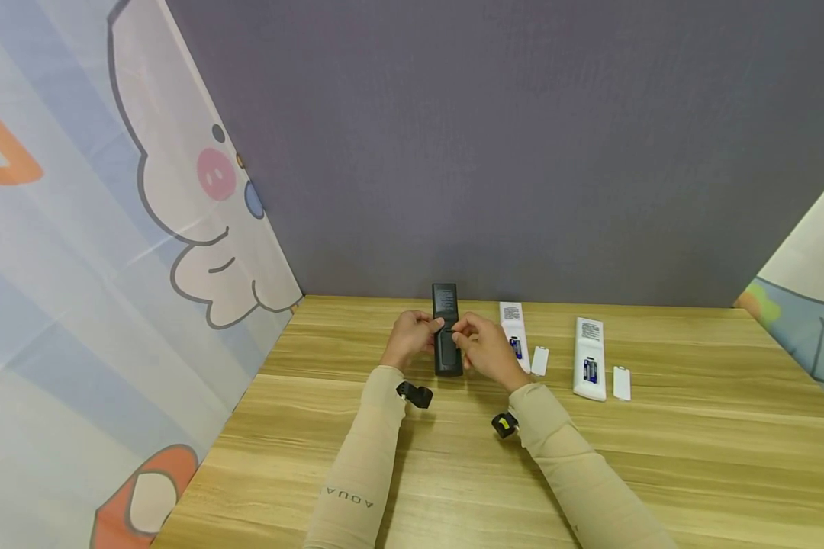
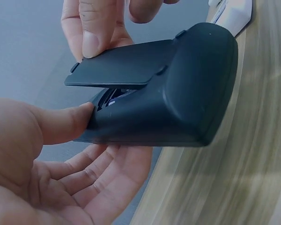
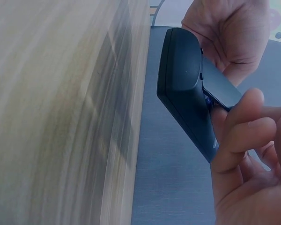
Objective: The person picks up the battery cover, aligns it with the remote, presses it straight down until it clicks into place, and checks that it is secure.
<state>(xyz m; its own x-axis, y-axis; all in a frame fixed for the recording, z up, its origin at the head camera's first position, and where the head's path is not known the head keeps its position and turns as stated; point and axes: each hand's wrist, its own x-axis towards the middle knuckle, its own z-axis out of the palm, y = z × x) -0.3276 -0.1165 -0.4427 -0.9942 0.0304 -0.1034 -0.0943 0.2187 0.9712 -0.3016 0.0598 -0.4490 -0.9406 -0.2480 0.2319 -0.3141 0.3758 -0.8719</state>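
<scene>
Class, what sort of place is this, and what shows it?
Probably a staged tabletop workspace: a wood-grain table, a plain grey panel behind it, and a cartoon-printed sheet on the left.

Right fingers (image 3: 246, 136) pinch tilted cover (image 3: 220, 84) on remote (image 3: 181, 77).

A screened-off, booth-like work spot; whether in a home, office or lab cannot be told. A plain dark-grey, fabric-textured panel (image 1: 522, 152) stands along the far edge of the wood-grain surface (image 1: 714, 473), and pale cartoon-printed cloth hangings (image 1: 62, 305) flank its left and right edges.
</scene>
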